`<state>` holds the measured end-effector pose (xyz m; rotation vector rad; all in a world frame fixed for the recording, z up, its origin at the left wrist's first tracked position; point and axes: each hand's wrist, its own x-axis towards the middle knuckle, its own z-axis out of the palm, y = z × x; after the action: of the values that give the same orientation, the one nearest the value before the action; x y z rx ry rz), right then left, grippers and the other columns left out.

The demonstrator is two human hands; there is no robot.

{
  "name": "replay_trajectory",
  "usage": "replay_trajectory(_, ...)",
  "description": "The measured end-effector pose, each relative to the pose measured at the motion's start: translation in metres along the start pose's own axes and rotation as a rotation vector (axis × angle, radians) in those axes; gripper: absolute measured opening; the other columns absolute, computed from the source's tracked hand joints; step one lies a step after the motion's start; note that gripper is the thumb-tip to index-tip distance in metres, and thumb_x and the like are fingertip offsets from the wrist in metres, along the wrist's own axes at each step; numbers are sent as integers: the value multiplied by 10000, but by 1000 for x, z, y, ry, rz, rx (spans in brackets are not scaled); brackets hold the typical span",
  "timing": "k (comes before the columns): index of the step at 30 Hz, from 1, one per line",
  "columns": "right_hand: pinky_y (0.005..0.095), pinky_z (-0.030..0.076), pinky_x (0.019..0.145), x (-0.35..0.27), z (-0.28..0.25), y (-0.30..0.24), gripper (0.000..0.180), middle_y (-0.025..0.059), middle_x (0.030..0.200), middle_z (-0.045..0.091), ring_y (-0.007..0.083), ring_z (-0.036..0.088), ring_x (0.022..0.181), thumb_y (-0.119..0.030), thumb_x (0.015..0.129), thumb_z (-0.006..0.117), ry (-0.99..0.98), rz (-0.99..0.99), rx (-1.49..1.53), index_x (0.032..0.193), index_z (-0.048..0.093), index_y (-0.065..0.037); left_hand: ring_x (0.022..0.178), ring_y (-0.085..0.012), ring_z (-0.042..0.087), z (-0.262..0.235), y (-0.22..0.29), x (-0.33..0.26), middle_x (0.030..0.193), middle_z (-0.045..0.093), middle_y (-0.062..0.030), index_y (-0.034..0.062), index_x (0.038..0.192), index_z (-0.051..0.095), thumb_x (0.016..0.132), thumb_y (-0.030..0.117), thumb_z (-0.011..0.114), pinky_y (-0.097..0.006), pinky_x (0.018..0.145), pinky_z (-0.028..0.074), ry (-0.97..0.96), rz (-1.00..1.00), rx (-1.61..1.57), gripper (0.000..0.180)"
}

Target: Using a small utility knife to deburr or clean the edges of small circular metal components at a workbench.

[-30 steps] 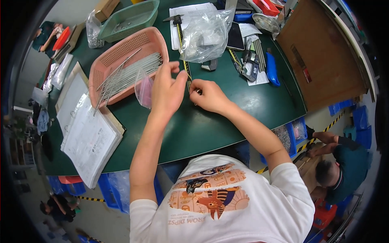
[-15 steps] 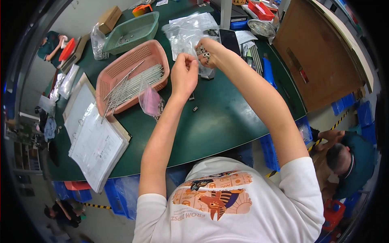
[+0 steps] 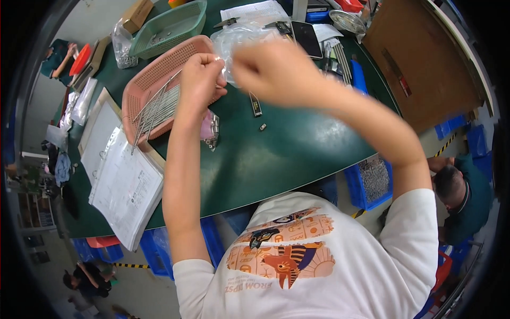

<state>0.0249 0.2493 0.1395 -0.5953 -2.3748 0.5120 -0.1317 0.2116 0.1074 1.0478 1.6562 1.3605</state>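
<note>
My left hand [image 3: 202, 80] is closed in a pinch over the right side of a salmon-pink basket [image 3: 130, 98] holding thin metal rods [image 3: 159, 109]. A small bright spot shows at its fingertips, but what it pinches cannot be made out. My right hand [image 3: 273, 72] is curled like a fist and smeared by motion, in front of a clear plastic bag [image 3: 226, 48]; its contents are hidden. Below my left hand lies a small bag with pink material and metal parts [image 3: 211, 130]. A small metal piece [image 3: 263, 127] and a narrow dark-and-silver tool [image 3: 256, 105] lie on the green table.
A green basket [image 3: 203, 22] stands farther back, beside a bag of small parts [image 3: 125, 58]. An open binder [image 3: 127, 186] lies at the left edge. A phone [image 3: 306, 40], a metal bowl [image 3: 348, 22] and a brown board [image 3: 425, 69] are to the right. People sit nearby.
My left hand has moved left toward the salmon-pink basket. My right hand has come nearer and turned; the metal rings seen in it before are now hidden.
</note>
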Motion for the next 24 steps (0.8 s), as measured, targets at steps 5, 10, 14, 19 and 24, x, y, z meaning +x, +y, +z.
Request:
replay_trajectory(5, 370, 472, 568, -112, 70, 34, 84, 90, 752, 547, 258, 584, 685, -122, 725, 580, -271, -137, -225, 769, 577, -50, 550, -78, 526, 4, -7, -13, 733, 530, -26, 1, 932, 513, 817, 132, 548, -212, 416, 442, -14, 123, 144, 177)
replay_trajectory(10, 329, 482, 560, -109, 69, 49, 121, 79, 786, 548, 236, 593, 683, -63, 735, 596, -279, -89, -108, 855, 603, -45, 560, -71, 518, 18, -28, -24, 740, 518, -19, 11, 926, 505, 820, 119, 547, -213, 405, 447, 35, 120, -46, 157)
replay_trajectory(14, 298, 487, 541, -68, 38, 41, 183, 81, 836, 574, 224, 598, 650, 3, 701, 610, -126, -176, 36, 878, 614, -46, 546, -58, 491, 18, -45, -27, 736, 518, -11, 21, 913, 509, 848, 134, 541, -206, 400, 441, 72, 145, -230, 134)
replay_trajectory(19, 349, 496, 564, -1, 31, 16, 247, 53, 895, 590, 237, 611, 686, -41, 680, 598, 156, -244, 9, 919, 627, -95, 542, -68, 506, 26, -66, -38, 740, 534, -24, 17, 918, 518, 865, 175, 536, -210, 410, 442, 38, 89, -305, 168)
replay_trajectory(24, 357, 495, 693, 44, 83, -7, 386, 77, 957, 598, 261, 575, 911, -44, 619, 583, -122, -834, -184, 997, 603, -115, 646, -97, 561, 25, -84, -45, 765, 553, -38, 10, 1005, 530, 847, 180, 524, -233, 477, 468, 53, 116, -231, 233)
